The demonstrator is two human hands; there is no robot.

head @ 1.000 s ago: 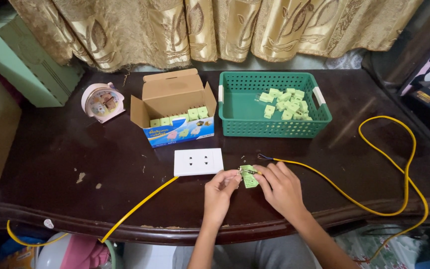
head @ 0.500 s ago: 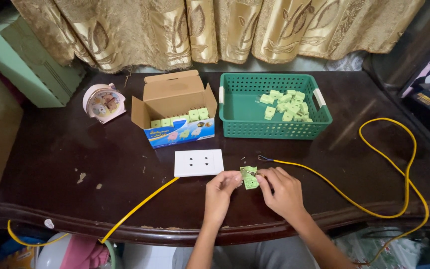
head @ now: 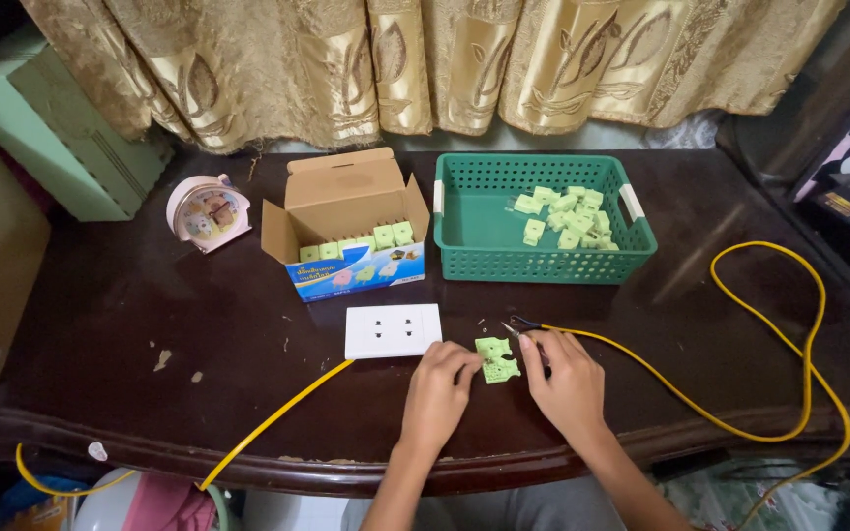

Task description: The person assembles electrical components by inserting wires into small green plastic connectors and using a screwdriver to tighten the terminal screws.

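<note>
1. Two small light-green plastic pieces (head: 497, 358) are held low on the dark desk (head: 130, 315), near its front edge, just right of the white socket plate (head: 393, 330).
2. The left hand (head: 438, 396) is closed loosely, its fingertips pinching the left side of the green pieces.
3. The right hand (head: 568, 379) is curled against their right side, with a small dark tool (head: 525, 325) at its fingertips, where the yellow cable (head: 740, 423) ends.
4. Compared with a second ago, the green pieces are seen more spread apart, as two parts instead of one compact block; both hands have stayed in place. The work is judged to be at a separating or fitting stage.
5. Behind, an open cardboard box (head: 346, 221) of green pieces and a green basket (head: 464, 221) holding more are left untouched.
</note>
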